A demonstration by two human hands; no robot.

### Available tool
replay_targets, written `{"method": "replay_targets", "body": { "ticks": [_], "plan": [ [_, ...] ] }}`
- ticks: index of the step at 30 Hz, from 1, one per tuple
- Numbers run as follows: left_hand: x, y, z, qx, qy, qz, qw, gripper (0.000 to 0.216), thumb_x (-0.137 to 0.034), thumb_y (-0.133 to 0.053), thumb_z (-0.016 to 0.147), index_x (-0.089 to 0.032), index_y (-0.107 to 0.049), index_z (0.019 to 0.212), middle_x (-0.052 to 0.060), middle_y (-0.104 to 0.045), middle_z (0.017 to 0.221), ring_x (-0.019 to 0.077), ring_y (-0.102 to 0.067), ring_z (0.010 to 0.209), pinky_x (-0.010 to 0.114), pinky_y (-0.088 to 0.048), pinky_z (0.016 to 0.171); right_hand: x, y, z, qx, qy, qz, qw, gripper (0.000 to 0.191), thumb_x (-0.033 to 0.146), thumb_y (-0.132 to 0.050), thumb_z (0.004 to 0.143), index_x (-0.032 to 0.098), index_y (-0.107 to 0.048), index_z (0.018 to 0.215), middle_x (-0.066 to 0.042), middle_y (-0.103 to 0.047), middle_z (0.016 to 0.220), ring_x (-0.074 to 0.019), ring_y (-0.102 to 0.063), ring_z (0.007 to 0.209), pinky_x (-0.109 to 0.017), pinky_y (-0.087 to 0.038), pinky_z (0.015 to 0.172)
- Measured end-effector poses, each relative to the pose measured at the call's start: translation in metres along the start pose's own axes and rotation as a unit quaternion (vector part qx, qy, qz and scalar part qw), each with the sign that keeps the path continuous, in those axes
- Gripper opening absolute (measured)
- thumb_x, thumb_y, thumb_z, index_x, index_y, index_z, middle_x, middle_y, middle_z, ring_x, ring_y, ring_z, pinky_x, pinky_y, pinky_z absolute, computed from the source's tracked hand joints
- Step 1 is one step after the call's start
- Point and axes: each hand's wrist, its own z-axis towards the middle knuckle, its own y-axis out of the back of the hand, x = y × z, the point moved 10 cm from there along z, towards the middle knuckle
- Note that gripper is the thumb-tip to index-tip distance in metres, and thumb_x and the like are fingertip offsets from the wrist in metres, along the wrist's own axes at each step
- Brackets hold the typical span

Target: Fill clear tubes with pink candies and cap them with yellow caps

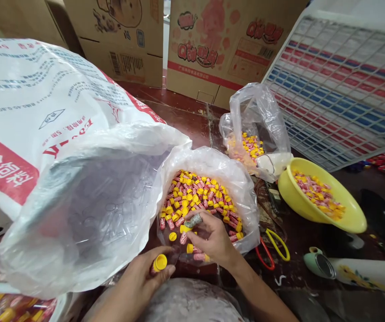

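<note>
My left hand (145,277) is closed round a small tube with a yellow cap (160,262), low in the view. My right hand (211,237) reaches into an open clear plastic bag (246,197) full of red-and-white tubes with yellow caps (199,197). Its fingers pinch one tube (192,221) at the near edge of the pile. A few loose yellow caps lie by the fingers.
A large white printed sack (44,116) with a clear liner lies at the left. A second clear bag of tubes (249,134), a yellow bowl (296,197) of tubes, scissors (273,250), a gridded board (343,80) and cardboard boxes (219,44) surround the dark table.
</note>
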Motion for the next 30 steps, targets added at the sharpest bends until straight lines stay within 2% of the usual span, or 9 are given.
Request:
{"method": "replay_targets", "body": {
  "ticks": [4, 7, 12, 16, 19, 24, 26, 28, 30],
  "plan": [
    [-0.013, -0.006, 0.004, 0.03, -0.017, -0.077, 0.996, 0.046, -0.052, -0.06, 0.089, -0.019, -0.069, 0.12, 0.007, -0.077, 0.105, 0.027, -0.067, 0.095, 0.035, -0.048, 0.088, 0.013, -0.009, -0.008, 0.032, -0.012, 0.023, 0.999, 0.013, 0.028, -0.064, 0.093, 0.021, -0.065, 0.104, -0.004, -0.074, 0.096, -0.0174, -0.072, 0.086, -0.028, -0.06, 0.08],
    [-0.016, -0.004, 0.006, 0.017, -0.028, -0.139, 0.99, 0.043, -0.052, -0.067, 0.085, -0.018, -0.072, 0.11, 0.004, -0.075, 0.091, 0.024, -0.063, 0.087, 0.031, -0.048, 0.081, 0.034, -0.014, -0.012, 0.071, 0.072, -0.059, 0.993, 0.02, 0.034, -0.065, 0.095, 0.02, -0.067, 0.11, -0.008, -0.073, 0.109, -0.0221, -0.07, 0.104, -0.035, -0.056, 0.094],
    [-0.02, -0.004, 0.01, -0.006, -0.02, -0.285, 0.958, 0.041, -0.057, -0.071, 0.081, -0.016, -0.069, 0.085, 0.003, -0.069, 0.078, 0.0187, -0.059, 0.074, 0.028, -0.05, 0.071, 0.051, -0.026, -0.023, 0.054, 0.191, -0.19, 0.961, 0.078, 0.051, -0.085, 0.074, 0.016, -0.051, 0.135, -0.018, -0.065, 0.127, -0.0327, -0.062, 0.122, -0.048, -0.051, 0.106],
    [-0.031, -0.013, 0.012, 0.017, -0.013, -0.358, 0.934, 0.04, -0.053, -0.078, 0.077, -0.015, -0.069, 0.086, 0.003, -0.07, 0.073, 0.0193, -0.064, 0.072, 0.031, -0.054, 0.076, 0.055, -0.031, -0.031, -0.036, 0.219, -0.25, 0.942, 0.065, 0.041, -0.082, 0.072, 0.016, -0.052, 0.125, -0.015, -0.066, 0.109, -0.0346, -0.066, 0.106, -0.052, -0.057, 0.094],
    [-0.039, -0.016, 0.01, 0.035, -0.016, -0.373, 0.927, 0.037, -0.049, -0.078, 0.076, -0.016, -0.066, 0.087, 0.002, -0.069, 0.071, 0.0192, -0.065, 0.07, 0.031, -0.054, 0.074, 0.06, -0.035, -0.03, -0.026, 0.221, -0.25, 0.942, 0.062, 0.039, -0.082, 0.071, 0.017, -0.053, 0.122, -0.014, -0.066, 0.106, -0.0344, -0.067, 0.104, -0.052, -0.057, 0.093],
    [-0.034, 0.031, -0.008, -0.051, -0.035, -0.206, 0.977, 0.022, -0.034, -0.072, 0.074, -0.021, -0.056, 0.082, -0.005, -0.054, 0.069, 0.0134, -0.052, 0.065, 0.022, -0.045, 0.059, 0.047, -0.02, -0.022, 0.086, 0.176, -0.232, 0.953, 0.095, 0.058, -0.086, 0.07, 0.017, -0.042, 0.144, -0.018, -0.059, 0.136, -0.0363, -0.056, 0.13, -0.051, -0.052, 0.104],
    [-0.026, 0.067, -0.018, -0.114, -0.06, -0.059, 0.99, 0.015, -0.03, -0.067, 0.073, -0.022, -0.055, 0.08, -0.005, -0.053, 0.068, 0.0135, -0.051, 0.062, 0.022, -0.041, 0.057, 0.029, 0.008, -0.017, 0.038, 0.12, -0.261, 0.957, 0.069, 0.051, -0.079, 0.083, 0.018, -0.051, 0.136, -0.016, -0.064, 0.127, -0.0336, -0.061, 0.122, -0.048, -0.056, 0.098],
    [-0.017, 0.1, -0.025, -0.187, -0.072, 0.124, 0.972, 0.012, -0.028, -0.059, 0.077, -0.023, -0.063, 0.087, -0.001, -0.062, 0.081, 0.0161, -0.058, 0.067, 0.025, -0.044, 0.061, 0.013, 0.024, -0.019, 0.017, 0.083, -0.302, 0.95, 0.018, 0.03, -0.067, 0.096, 0.02, -0.063, 0.111, -0.01, -0.069, 0.107, -0.027, -0.068, 0.102, -0.042, -0.058, 0.089],
    [-0.001, 0.116, -0.021, -0.208, -0.038, 0.283, 0.935, 0.029, -0.026, -0.05, 0.082, -0.026, -0.071, 0.102, 0.003, -0.067, 0.095, 0.0173, -0.064, 0.066, 0.027, -0.043, 0.058, 0.004, 0.012, -0.025, 0.086, 0.091, -0.337, 0.933, 0.008, 0.016, -0.062, 0.097, 0.021, -0.064, 0.091, -0.005, -0.069, 0.095, -0.0218, -0.067, 0.091, -0.036, -0.057, 0.083]
  ]
}}
